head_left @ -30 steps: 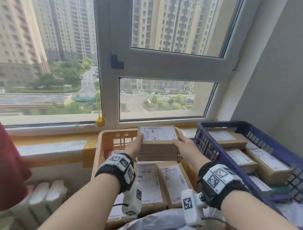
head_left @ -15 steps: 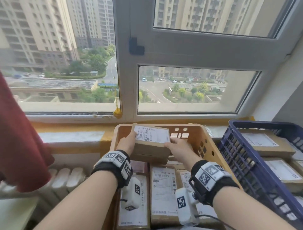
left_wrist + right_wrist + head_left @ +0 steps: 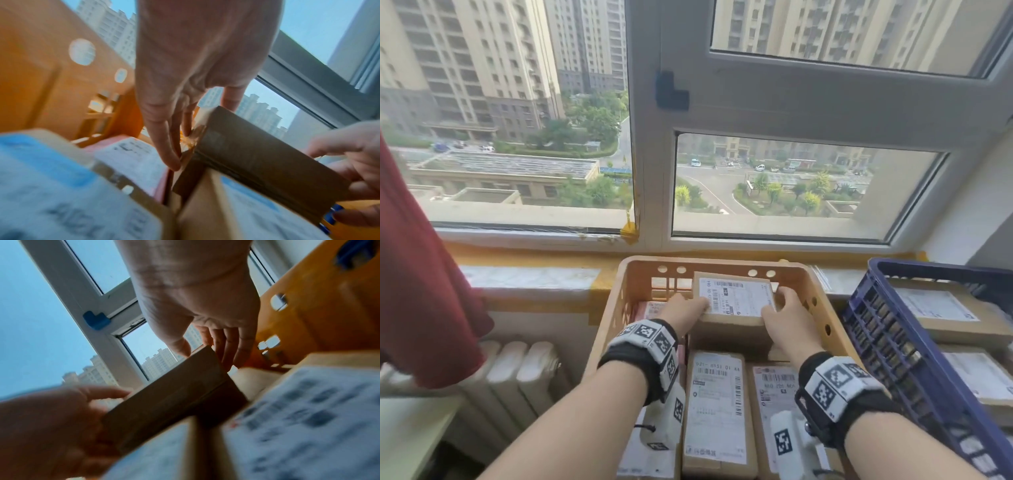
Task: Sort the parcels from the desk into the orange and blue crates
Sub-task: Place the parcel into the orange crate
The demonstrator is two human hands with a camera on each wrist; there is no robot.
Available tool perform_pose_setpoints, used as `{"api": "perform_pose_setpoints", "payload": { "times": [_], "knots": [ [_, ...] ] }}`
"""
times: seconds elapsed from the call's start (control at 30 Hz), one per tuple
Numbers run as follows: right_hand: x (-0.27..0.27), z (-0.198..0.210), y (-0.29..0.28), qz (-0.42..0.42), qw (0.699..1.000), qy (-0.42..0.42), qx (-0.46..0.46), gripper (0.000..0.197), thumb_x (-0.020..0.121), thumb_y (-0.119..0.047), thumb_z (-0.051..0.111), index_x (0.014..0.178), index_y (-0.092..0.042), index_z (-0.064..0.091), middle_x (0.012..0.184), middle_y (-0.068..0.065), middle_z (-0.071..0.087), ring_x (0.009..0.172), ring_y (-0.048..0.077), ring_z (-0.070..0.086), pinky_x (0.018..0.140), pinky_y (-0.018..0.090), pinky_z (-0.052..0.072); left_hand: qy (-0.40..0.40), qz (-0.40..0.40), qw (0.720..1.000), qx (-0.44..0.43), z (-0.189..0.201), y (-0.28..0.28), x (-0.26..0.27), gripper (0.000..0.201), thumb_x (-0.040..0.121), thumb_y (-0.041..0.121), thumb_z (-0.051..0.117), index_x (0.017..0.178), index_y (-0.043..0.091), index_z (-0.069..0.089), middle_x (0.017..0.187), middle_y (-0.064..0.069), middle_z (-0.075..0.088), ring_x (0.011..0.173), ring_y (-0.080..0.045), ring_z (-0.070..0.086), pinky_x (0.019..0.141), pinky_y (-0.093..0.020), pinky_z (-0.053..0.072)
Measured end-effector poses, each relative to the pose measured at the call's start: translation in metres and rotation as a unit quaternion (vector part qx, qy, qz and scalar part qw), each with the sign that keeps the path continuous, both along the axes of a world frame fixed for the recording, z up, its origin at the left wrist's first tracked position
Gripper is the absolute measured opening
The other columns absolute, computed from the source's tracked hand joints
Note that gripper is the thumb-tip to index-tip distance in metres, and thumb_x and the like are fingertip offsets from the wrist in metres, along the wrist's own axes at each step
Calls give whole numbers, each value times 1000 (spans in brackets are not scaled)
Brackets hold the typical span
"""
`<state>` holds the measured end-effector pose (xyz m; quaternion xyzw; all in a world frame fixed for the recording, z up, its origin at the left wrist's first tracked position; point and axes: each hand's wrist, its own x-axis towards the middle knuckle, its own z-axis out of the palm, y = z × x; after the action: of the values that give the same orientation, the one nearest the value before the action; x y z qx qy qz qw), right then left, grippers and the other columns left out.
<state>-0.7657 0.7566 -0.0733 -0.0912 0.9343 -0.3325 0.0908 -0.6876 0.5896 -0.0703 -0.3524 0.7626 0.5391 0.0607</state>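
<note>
Placing step: both hands hold one cardboard parcel (image 3: pixel 734 297) at the far end of the orange crate (image 3: pixel 709 265). The left hand (image 3: pixel 683 310) and right hand (image 3: pixel 787 313) clasp opposite sides, fingers fairly straight. It probably rests on parcels below, though blur hides contact. Next: let go. Nearer in that crate lie labelled parcels (image 3: pixel 717 411); right of it, the blue crate (image 3: pixel 887 342) holds more boxes (image 3: pixel 941 311)

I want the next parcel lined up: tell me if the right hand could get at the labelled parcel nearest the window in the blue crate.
Probably yes, once free. The right hand grips the cardboard parcel in the orange crate; the blue crate stands alongside, its far parcel uncovered.
</note>
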Motion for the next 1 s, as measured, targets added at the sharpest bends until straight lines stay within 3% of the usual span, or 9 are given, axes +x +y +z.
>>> {"api": "perform_pose_setpoints", "payload": {
  "times": [0.13,0.27,0.33,0.47,0.57,0.7,0.77,0.9,1.0],
  "knots": [
    [-8,2,22,74,983,137,103,40,100,-13,39,137,-25,51,133,1,53,116,23,53,97,41,50,-16,-40,999,-1,-7,22,-21,40,96,44,48,107,6,55,87,-5,59,80,-15,59,84,-31,56],
    [-17,5,31,103,959,189,182,23,93,-4,42,97,-17,60,106,-3,58,97,18,53,83,33,52,-12,-63,998,5,-9,36,-35,48,97,51,45,110,6,57,77,2,59,67,-10,59,65,-21,56],
    [-21,6,35,97,958,187,194,22,92,-5,44,97,-16,61,108,-3,58,103,19,56,83,33,53,-11,-68,998,-10,-6,39,-42,45,98,49,44,114,7,48,82,2,58,68,-10,58,57,-19,53],
    [-19,12,32,97,949,209,215,23,91,-7,46,100,-13,66,141,3,46,126,24,49,94,34,48,-29,-90,995,-12,-3,42,-53,52,99,50,39,120,5,52,100,-6,64,91,-20,66,83,-35,59],
    [-21,14,31,86,955,204,200,27,92,-8,44,106,-9,67,159,5,21,131,24,44,98,33,45,-37,-98,994,-22,-6,42,-58,52,99,51,37,118,5,53,108,-11,66,98,-24,67,87,-38,57],
    [-17,10,26,97,959,194,184,33,98,-5,36,118,-5,61,129,10,53,118,23,46,95,28,44,-44,-109,991,-59,-12,40,-56,54,101,50,31,119,4,53,105,-9,66,86,-18,65,72,-28,57],
    [-14,6,24,97,960,199,170,34,98,-5,34,122,-5,58,119,9,56,109,22,48,90,27,45,-50,-119,989,-70,-14,39,-52,56,102,50,29,119,3,54,106,-10,66,81,-16,62,63,-21,50],
    [-15,4,27,115,948,221,199,35,97,-3,34,123,-7,56,120,7,55,108,21,45,89,26,43,-51,-115,989,-79,-16,40,-50,57,102,50,29,118,2,56,107,-10,67,90,-20,64,76,-26,54],
    [-14,6,28,115,951,212,196,34,98,-3,33,122,-8,57,120,6,56,107,20,44,88,26,42,-60,-114,987,-100,-16,41,-51,60,101,51,28,121,1,55,108,-11,65,86,-19,61,71,-24,50]
  ]
}}
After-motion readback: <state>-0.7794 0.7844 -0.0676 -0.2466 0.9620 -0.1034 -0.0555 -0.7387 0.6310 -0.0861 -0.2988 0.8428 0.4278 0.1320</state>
